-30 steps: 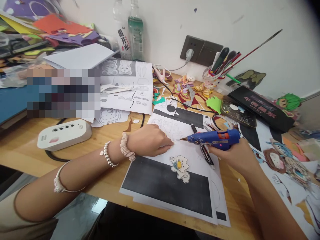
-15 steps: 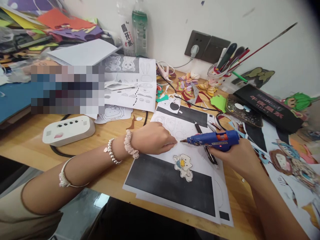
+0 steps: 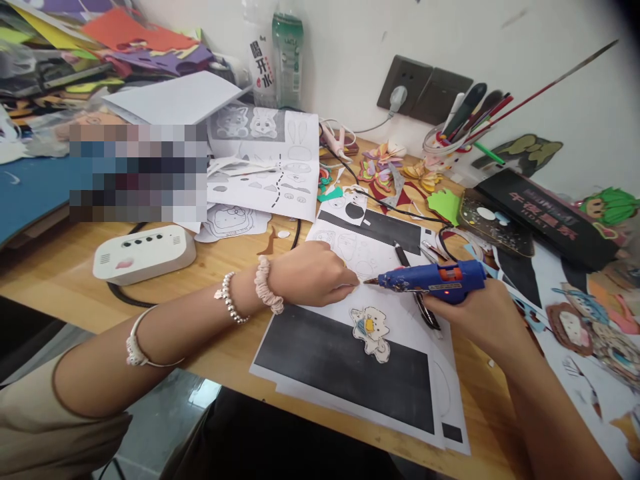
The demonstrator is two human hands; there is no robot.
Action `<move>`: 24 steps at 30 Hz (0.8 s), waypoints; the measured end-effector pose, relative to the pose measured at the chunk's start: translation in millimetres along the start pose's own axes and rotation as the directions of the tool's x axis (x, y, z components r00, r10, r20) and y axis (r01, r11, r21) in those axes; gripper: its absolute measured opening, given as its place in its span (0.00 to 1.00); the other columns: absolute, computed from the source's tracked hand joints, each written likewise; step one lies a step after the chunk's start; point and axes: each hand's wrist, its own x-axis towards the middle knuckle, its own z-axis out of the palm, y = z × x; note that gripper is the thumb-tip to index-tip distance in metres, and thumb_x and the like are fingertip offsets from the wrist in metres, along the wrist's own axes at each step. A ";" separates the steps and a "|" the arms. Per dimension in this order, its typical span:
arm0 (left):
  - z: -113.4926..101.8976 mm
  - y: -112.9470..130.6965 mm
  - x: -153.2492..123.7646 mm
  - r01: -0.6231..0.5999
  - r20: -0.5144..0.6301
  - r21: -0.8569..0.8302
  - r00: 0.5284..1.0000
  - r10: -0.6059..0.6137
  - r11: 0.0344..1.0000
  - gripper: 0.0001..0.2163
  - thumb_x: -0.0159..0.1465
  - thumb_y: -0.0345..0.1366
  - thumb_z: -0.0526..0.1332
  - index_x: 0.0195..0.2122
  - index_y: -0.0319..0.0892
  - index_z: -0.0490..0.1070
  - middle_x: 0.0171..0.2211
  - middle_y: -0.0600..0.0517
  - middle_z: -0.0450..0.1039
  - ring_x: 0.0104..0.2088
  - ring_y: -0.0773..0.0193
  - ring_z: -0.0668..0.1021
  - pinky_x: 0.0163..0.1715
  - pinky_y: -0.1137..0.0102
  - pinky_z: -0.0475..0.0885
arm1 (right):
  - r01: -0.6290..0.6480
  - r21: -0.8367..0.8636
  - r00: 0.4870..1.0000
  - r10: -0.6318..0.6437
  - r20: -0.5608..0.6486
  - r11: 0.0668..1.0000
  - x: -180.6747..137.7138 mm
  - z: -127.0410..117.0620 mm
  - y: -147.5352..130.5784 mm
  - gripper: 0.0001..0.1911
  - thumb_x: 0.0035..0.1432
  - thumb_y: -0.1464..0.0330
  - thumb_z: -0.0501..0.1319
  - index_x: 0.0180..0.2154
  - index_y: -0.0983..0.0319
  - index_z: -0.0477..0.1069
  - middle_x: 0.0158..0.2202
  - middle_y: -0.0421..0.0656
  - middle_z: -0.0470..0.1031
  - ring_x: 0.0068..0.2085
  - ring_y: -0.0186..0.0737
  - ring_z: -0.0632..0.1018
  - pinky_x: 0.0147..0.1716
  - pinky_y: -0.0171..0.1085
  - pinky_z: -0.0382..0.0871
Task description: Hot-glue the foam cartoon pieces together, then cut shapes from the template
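Note:
My right hand (image 3: pixel 475 317) grips a blue hot glue gun (image 3: pixel 433 279) with an orange trigger, its nozzle pointing left. The nozzle tip nearly meets the fingertips of my left hand (image 3: pixel 313 273), which is closed in a pinch on something too small to make out. Both hands hover over a white printed sheet (image 3: pixel 380 313) with a large black block. A small cut-out cartoon figure (image 3: pixel 371 331) lies on that sheet just below the nozzle. My left wrist wears a pink scrunchie and bead bracelets.
A white power strip (image 3: pixel 145 252) sits at the left on the wooden desk (image 3: pixel 65 280). Printed rabbit sheets (image 3: pixel 270 167), coloured foam scraps, two bottles (image 3: pixel 277 53), a pen cup (image 3: pixel 445 143), a black box (image 3: pixel 545 217) and paper cut-outs crowd the back and right.
Both hands keep the same pose, nozzle at the pinched fingertips. Only the view has shifted slightly, so everything sits a little further right in the picture.

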 end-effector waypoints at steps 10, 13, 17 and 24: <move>1.2 -0.6 -0.5 0.015 0.015 -0.011 1.000 -0.015 1.000 0.13 0.62 0.35 0.48 0.39 0.44 0.72 0.25 0.51 0.75 0.25 0.63 0.75 0.30 0.67 0.66 | 0.002 -0.147 1.000 0.002 0.028 0.989 2.7 -0.7 -6.7 0.11 0.38 0.64 0.58 0.14 0.59 0.57 0.13 0.39 0.61 0.19 0.39 0.67 0.20 0.35 0.55; 1.6 -0.7 -0.3 0.009 0.001 -0.004 1.000 -0.009 1.000 0.13 0.62 0.35 0.48 0.38 0.45 0.72 0.24 0.52 0.74 0.24 0.64 0.75 0.29 0.68 0.65 | 0.002 -0.187 1.000 0.002 0.025 0.982 2.6 -1.9 -8.9 0.09 0.38 0.64 0.58 0.16 0.59 0.60 0.13 0.39 0.62 0.20 0.41 0.68 0.21 0.36 0.56; 2.2 -0.9 0.2 0.013 0.004 0.010 1.000 -0.013 1.000 0.13 0.62 0.36 0.48 0.37 0.45 0.72 0.23 0.53 0.74 0.24 0.64 0.74 0.28 0.69 0.64 | -0.014 -0.194 0.999 0.023 0.044 0.981 2.6 -1.6 -8.1 0.11 0.38 0.63 0.58 0.15 0.59 0.58 0.15 0.41 0.64 0.22 0.42 0.69 0.22 0.37 0.57; 3.2 -1.2 0.7 0.015 0.005 0.007 1.000 -0.015 1.000 0.13 0.62 0.36 0.49 0.38 0.45 0.72 0.23 0.53 0.74 0.24 0.64 0.75 0.29 0.68 0.65 | 0.012 -0.274 0.999 -0.002 0.040 0.962 2.5 -0.5 -6.2 0.17 0.39 0.64 0.60 0.12 0.59 0.52 0.13 0.40 0.60 0.19 0.38 0.65 0.20 0.36 0.55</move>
